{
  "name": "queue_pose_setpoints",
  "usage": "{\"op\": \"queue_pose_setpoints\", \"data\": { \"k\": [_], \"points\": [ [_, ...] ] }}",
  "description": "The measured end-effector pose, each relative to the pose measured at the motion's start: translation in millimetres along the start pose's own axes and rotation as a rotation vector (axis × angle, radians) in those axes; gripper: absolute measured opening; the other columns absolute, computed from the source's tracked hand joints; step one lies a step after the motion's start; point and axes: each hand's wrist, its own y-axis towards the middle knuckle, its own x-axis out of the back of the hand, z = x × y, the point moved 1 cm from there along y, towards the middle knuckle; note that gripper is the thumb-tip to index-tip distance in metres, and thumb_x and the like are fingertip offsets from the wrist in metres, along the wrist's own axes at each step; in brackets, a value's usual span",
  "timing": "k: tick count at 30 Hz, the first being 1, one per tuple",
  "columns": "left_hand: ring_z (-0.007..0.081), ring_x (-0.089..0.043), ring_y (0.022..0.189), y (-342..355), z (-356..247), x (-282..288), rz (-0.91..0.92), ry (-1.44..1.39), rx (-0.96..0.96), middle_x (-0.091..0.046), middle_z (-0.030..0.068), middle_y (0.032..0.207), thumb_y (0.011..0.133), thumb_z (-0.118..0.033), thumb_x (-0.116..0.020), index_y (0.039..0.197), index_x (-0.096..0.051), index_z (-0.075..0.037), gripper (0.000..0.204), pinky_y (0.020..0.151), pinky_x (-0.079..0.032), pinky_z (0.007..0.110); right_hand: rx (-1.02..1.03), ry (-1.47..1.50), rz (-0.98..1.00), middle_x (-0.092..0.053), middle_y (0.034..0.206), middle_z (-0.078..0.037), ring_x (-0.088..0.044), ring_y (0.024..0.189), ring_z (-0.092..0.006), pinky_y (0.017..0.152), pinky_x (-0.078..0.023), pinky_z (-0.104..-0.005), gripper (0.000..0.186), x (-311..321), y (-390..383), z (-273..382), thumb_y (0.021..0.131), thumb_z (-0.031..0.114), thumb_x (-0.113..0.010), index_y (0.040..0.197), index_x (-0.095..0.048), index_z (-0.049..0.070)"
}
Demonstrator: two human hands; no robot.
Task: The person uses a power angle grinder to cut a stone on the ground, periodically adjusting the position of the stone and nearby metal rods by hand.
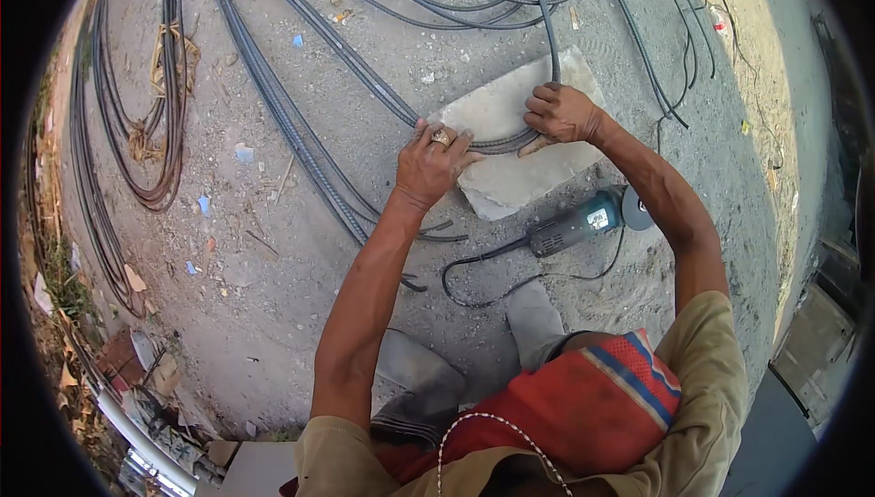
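Note:
A bent bundle of steel rebar (499,144) curves across a pale stone slab (510,178) in front of me. My left hand (432,161), with a ring on one finger, grips the bundle's left side at the slab's edge. On the right side of the bend, my right hand (563,116) is closed round the same bars, with its thumb pointing down and inward. Just below the slab, an angle grinder (576,225) with a teal body and a round disc lies on the ground, apart from both hands.
More rebar (264,105) runs over the gravelly ground at the left, its cut ends near my left forearm. Tied bent bars (164,150) lie farther left. The grinder's black cord (483,304) loops near my feet. Loose bars (647,50) lie at the upper right.

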Motion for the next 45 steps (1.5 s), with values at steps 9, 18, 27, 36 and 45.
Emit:
{"op": "queue_pose_setpoints", "data": {
  "k": [9, 18, 27, 36, 45],
  "points": [
    [0.0224, -0.064, 0.080, -4, 8, 2, 0.028, -0.038, 0.022, -0.063, 0.0002, 0.081, 0.069, -0.045, -0.072, 0.079, -0.069, -0.013, 0.034, 0.084, -0.053, 0.042, -0.167, 0.105, -0.126, -0.047, 0.074, -0.005, -0.051, 0.074, -0.0232, 0.072, -0.043, -0.0366, 0.054, -8, 11, 17, 0.072, 0.062, -0.062, 0.073, -0.052, 0.009],
    [0.0269, -0.066, 0.070, 3, 11, 11, 0.057, -0.012, 0.078, -0.065, 0.0010, 0.072, 0.067, -0.045, -0.074, 0.074, -0.070, -0.014, 0.032, 0.080, -0.054, 0.045, -0.040, 0.181, -0.074, -0.050, 0.062, -0.004, -0.056, 0.065, -0.0242, 0.056, -0.046, -0.0357, 0.058, -12, 33, -2, 0.073, 0.063, -0.063, 0.057, -0.050, 0.009],
    [0.0275, -0.055, 0.106, 6, 17, 4, 0.131, 0.095, -0.166, -0.062, 0.0030, 0.100, 0.079, -0.039, -0.065, 0.088, -0.067, -0.010, 0.031, 0.088, -0.049, 0.051, -0.297, 0.542, -0.253, -0.058, 0.080, -0.005, -0.054, 0.079, -0.0250, 0.074, -0.043, -0.0349, 0.049, 6, 16, 6, 0.050, 0.043, -0.086, 0.059, -0.055, 0.007],
    [0.0282, -0.055, 0.100, 14, 27, 10, 0.509, 0.089, -0.188, -0.063, 0.0087, 0.099, 0.088, -0.032, -0.054, 0.094, -0.065, -0.006, 0.028, 0.093, -0.043, 0.053, -0.667, 0.369, -0.106, -0.044, 0.132, -0.011, -0.033, 0.130, -0.0344, 0.109, -0.029, -0.0478, 0.083, 55, 32, 40, 0.056, 0.028, -0.085, 0.128, -0.048, 0.014],
    [0.0294, -0.057, 0.093, 14, 38, 1, 0.448, 0.074, -0.170, -0.064, 0.0097, 0.094, 0.085, -0.034, -0.059, 0.088, -0.067, -0.007, 0.028, 0.089, -0.043, 0.049, -1.515, 0.740, -0.034, -0.065, 0.101, -0.016, -0.062, 0.092, -0.0339, 0.084, -0.050, -0.0399, 0.042, 163, -137, 309, 0.076, 0.031, -0.073, 0.106, -0.063, 0.003]
  ]
}}
